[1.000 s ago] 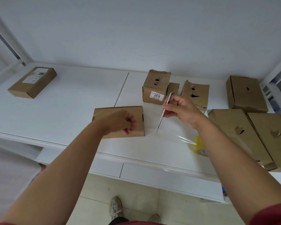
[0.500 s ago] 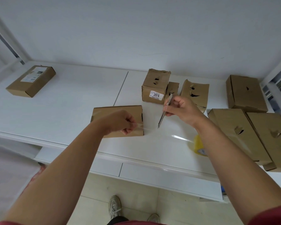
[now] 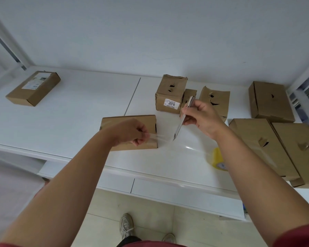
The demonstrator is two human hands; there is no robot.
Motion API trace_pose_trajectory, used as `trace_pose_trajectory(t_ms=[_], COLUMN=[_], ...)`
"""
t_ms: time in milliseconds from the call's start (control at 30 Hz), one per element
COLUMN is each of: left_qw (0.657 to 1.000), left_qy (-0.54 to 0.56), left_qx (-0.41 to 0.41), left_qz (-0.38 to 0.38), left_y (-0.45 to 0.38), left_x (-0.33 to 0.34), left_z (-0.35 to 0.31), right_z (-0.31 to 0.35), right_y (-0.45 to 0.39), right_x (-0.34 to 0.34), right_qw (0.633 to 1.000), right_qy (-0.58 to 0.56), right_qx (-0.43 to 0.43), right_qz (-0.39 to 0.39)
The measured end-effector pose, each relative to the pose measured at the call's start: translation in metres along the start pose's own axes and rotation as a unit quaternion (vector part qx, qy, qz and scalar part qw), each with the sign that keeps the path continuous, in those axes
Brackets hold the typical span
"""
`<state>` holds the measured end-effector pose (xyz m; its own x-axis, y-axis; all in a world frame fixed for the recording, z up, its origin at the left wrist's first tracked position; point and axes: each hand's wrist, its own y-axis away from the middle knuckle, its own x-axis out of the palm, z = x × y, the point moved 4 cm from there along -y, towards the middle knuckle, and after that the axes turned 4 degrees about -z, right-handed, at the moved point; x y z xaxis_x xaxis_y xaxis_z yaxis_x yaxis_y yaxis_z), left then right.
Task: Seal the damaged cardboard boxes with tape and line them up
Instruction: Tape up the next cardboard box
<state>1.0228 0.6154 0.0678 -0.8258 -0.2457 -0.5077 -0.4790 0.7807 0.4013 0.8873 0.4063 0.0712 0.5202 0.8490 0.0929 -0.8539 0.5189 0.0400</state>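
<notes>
Two hands work over a white table (image 3: 70, 122). The left hand (image 3: 130, 133) pinches the free end of a strip of clear tape (image 3: 161, 138) between thumb and curled fingers, just above the near right corner of a flat cardboard box (image 3: 130, 120) that lies in front of it. The strip runs taut to the right, across the table, to a yellow tape roll (image 3: 218, 159) standing on edge near the table's front rim. The right hand (image 3: 202, 114) grips a thin metal blade (image 3: 183, 118) in curled fingers, tilted with its tip down and touching the tape strip just right of the box.

Behind the right hand stand three torn boxes close together: a cube-shaped box (image 3: 170, 94) with a white label reading "201", a narrow box (image 3: 189, 96) partly hidden by the blade, and a crumpled box (image 3: 216, 100). To the right lie two large flat boxes side by side, the nearer one (image 3: 257, 145) and the outer one (image 3: 300, 150), both with holes in their tops, and behind them another holed box (image 3: 271, 102). Far left, well apart, lies a labelled box (image 3: 33, 88). Below the table edge, two shoes (image 3: 127, 227) stand on a tiled floor.
</notes>
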Motion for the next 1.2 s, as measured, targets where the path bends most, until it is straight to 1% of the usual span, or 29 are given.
trace_pose_trajectory(t_ms=[200, 400, 533, 600, 667, 767, 800, 867, 900, 933, 967, 1000, 1033, 1067, 1133, 1167, 1200], left_qw=[1.000, 1.000, 1.000, 1.000, 1.000, 1.000, 1.000, 1.000, 1.000, 1.000, 1.000, 1.000, 1.000, 1.000, 1.000, 1.000, 0.999], left_qy=[0.006, 0.010, 0.015, 0.017, 0.018, 0.016, 0.018, 0.019, 0.016, 0.014, 0.015, 0.016, 0.017, 0.017, 0.016, 0.016, 0.013], left_qx=[-0.003, -0.003, -0.005, -0.007, -0.010, -0.018, -0.019, -0.018, -0.017, -0.015, -0.014, -0.012, -0.011, -0.009, -0.007, -0.006, -0.004], left_qz=[0.003, 0.004, 0.003, 0.004, 0.002, 0.004, 0.005, 0.006, 0.007, 0.009, 0.013, 0.018, 0.022, 0.024, 0.025, 0.026, 0.029], left_y=[-0.002, -0.004, -0.005, -0.005, -0.006, -0.007, -0.008, -0.008, -0.008, -0.009, -0.009, -0.008, -0.008, -0.008, -0.007, -0.007, -0.007], left_x=[0.001, 0.001, 0.001, 0.002, 0.002, 0.003, 0.003, 0.003, 0.002, 0.002, 0.002, 0.002, 0.002, 0.002, 0.002, 0.001, 0.001], left_z=[0.002, 0.002, 0.001, 0.001, 0.001, 0.004, 0.004, 0.005, 0.004, 0.004, 0.004, 0.003, 0.002, 0.002, 0.001, 0.001, 0.000], right_z=[-0.001, 0.000, -0.001, -0.001, -0.001, 0.002, 0.003, 0.001, -0.001, -0.003, -0.006, -0.011, -0.017, -0.024, -0.040, -0.046, -0.051], right_y=[0.004, 0.003, 0.004, 0.004, 0.001, -0.005, -0.007, -0.010, -0.011, -0.011, -0.013, -0.014, -0.016, -0.017, -0.019, -0.020, -0.021], right_x=[0.006, 0.005, 0.006, 0.006, 0.004, -0.007, -0.012, -0.016, -0.017, -0.017, -0.016, -0.014, -0.011, -0.009, -0.007, -0.007, -0.007], right_qw=[0.998, 0.999, 0.997, 0.997, 0.997, 0.993, 0.991, 0.987, 0.984, 0.973, 0.950, 0.917, 0.883, 0.855, 0.808, 0.791, 0.783], right_qy=[0.052, 0.027, 0.046, 0.058, 0.069, 0.042, 0.032, 0.044, 0.081, 0.154, 0.254, 0.358, 0.444, 0.507, 0.586, 0.607, 0.616], right_qx=[-0.005, -0.002, -0.008, -0.013, -0.031, -0.064, -0.069, -0.069, -0.075, -0.093, -0.120, -0.141, -0.138, -0.110, -0.025, 0.006, 0.026], right_qz=[0.044, 0.040, 0.058, 0.054, 0.017, -0.092, -0.114, -0.135, -0.141, -0.143, -0.134, -0.107, -0.066, -0.021, 0.055, 0.076, 0.086])
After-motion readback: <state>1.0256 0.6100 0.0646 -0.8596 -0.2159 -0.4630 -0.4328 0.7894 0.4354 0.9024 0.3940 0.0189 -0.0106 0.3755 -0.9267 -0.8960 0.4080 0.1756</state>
